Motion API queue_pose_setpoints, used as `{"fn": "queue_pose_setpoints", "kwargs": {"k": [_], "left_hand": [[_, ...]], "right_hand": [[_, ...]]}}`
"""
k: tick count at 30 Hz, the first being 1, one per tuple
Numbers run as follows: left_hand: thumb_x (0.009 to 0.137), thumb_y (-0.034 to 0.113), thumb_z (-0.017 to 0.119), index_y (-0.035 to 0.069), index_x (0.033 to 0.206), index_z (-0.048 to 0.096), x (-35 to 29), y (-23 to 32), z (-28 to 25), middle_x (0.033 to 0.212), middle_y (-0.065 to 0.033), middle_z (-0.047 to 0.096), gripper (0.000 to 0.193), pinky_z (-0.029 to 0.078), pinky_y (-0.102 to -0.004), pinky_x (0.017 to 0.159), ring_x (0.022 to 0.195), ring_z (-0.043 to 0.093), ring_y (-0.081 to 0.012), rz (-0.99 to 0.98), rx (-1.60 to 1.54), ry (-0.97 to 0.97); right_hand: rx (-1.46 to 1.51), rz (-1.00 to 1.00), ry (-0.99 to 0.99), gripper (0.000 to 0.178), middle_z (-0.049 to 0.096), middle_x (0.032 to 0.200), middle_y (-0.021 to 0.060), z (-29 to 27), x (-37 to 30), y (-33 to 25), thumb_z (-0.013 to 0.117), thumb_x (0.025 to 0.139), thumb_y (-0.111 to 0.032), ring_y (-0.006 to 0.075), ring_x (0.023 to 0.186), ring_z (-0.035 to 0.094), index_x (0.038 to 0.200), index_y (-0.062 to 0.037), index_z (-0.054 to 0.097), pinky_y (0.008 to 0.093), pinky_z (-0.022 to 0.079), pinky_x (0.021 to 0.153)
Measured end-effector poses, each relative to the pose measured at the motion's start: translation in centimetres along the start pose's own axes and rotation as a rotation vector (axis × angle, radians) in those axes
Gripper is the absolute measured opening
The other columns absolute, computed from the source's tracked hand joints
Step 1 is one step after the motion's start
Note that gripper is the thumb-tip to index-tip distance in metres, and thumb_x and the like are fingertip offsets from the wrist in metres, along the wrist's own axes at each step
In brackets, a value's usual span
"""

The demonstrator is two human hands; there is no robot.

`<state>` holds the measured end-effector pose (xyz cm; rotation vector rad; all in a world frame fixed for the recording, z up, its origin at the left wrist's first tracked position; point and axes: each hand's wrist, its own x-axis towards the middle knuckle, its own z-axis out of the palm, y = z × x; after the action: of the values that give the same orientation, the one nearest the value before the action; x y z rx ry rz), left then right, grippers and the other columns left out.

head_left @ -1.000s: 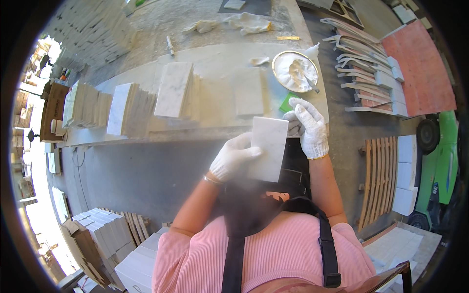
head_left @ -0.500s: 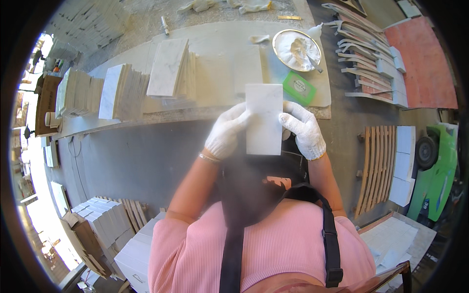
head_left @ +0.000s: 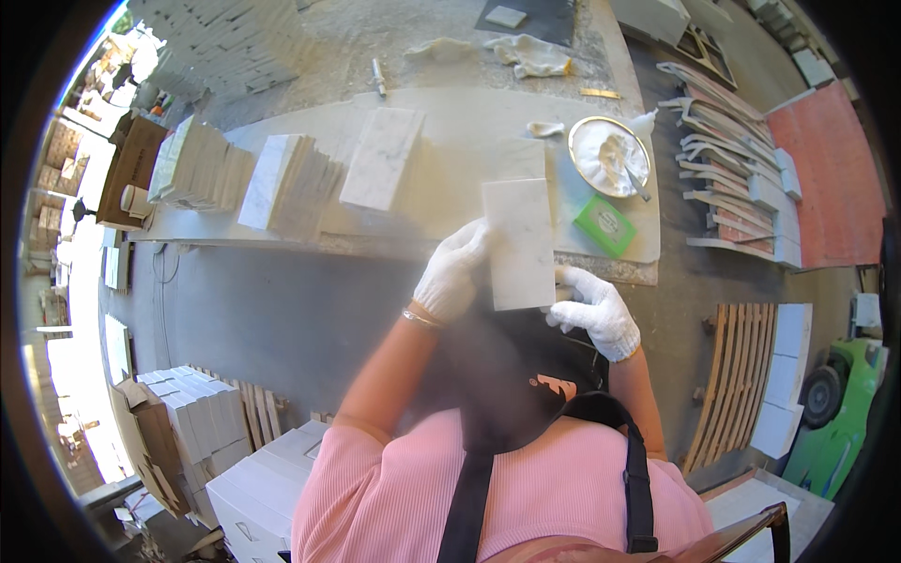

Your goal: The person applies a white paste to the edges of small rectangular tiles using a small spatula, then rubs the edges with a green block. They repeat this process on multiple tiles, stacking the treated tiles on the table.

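Above the near edge of the table, my gloved left hand [head_left: 452, 270] is closed on the left edge of a white, faintly veined marble tile [head_left: 521, 249]. My gloved right hand [head_left: 596, 312] is beside the tile's lower right corner, its fingers loosely bent and apart; whether the fingertips touch the edge is hard to tell. Beyond the held tile, another pale tile [head_left: 522, 158] lies partly covered on the table. To the right of it are a green box [head_left: 604, 226] and a gold-rimmed bowl [head_left: 572, 155] of white paste with a metal tool stuck in.
Tile stacks stand along the table's left side: a near one [head_left: 383, 158], a middle one [head_left: 272, 183] and a far-left one [head_left: 192, 169]. A white glove [head_left: 530, 56] and a marker [head_left: 378, 77] lie farther back. A wooden pallet [head_left: 730, 385] stands on the floor at right.
The view has shifted, so the table appears farther right and lower. My right hand has slid down from the tile's side to its lower corner and loosened; my left hand keeps its hold.
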<state>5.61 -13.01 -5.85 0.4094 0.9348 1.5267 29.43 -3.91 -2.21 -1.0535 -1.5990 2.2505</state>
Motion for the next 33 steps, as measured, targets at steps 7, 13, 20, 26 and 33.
{"fn": "queue_pose_setpoints", "kwargs": {"k": [7,13,20,26,33], "left_hand": [[0.108,0.034,0.062,-0.002,0.141,0.063,-0.7,7.9,-1.3,0.123,-0.0057,0.07,0.049,0.053,-0.0304,0.094,0.107,0.063,-0.0124,0.188,0.277,0.134],[0.105,0.029,0.065,-0.002,0.136,0.067,1.3,15.7,-5.8,0.118,-0.0054,0.075,0.044,0.052,-0.0285,0.092,0.105,0.065,-0.01,0.412,0.675,0.31],[0.105,0.029,0.063,0.001,0.139,0.066,3.9,18.5,-8.2,0.121,-0.0091,0.075,0.044,0.054,-0.0298,0.094,0.108,0.068,-0.0141,0.252,0.947,0.398],[0.098,0.027,0.065,0.006,0.13,0.072,2.0,18.4,-6.2,0.126,-0.0173,0.074,0.039,0.054,-0.04,0.097,0.115,0.071,-0.0325,0.574,1.314,0.753],[0.1,0.031,0.066,0.003,0.138,0.066,-1.4,8.1,-1.5,0.128,-0.0136,0.073,0.047,0.051,-0.0337,0.102,0.116,0.068,-0.0223,0.167,1.015,0.212]], "right_hand": [[-0.012,-0.08,0.006,0.055,0.075,0.103,0.0144,-0.6,0.8,0.4,0.072,0.089,-0.007,0.0191,0.084,0.072,0.142,0.0026,0.059,0.0279,0.055,0.067],[0.0,-0.092,0.051,0.053,0.076,0.102,0.0132,-0.9,1.3,1.2,0.071,0.09,-0.007,0.0184,0.082,0.072,0.142,0.0017,0.06,0.0281,0.056,0.066],[-0.01,-0.064,0.102,0.053,0.075,0.102,0.0129,-0.6,1.5,1.1,0.069,0.092,-0.009,0.0176,0.081,0.071,0.142,0.0015,0.059,0.0276,0.055,0.066],[0.033,-0.089,0.228,0.063,0.072,0.104,0.0075,-0.2,3.7,0.2,0.072,0.094,-0.014,0.0129,0.082,0.068,0.15,0.003,0.05,0.0252,0.05,0.065],[0.006,-0.007,0.266,0.084,0.07,0.106,0.0112,0.7,7.1,1.0,0.071,0.095,-0.017,0.0144,0.083,0.068,0.163,0.0038,0.028,0.0256,0.051,0.061]]}}
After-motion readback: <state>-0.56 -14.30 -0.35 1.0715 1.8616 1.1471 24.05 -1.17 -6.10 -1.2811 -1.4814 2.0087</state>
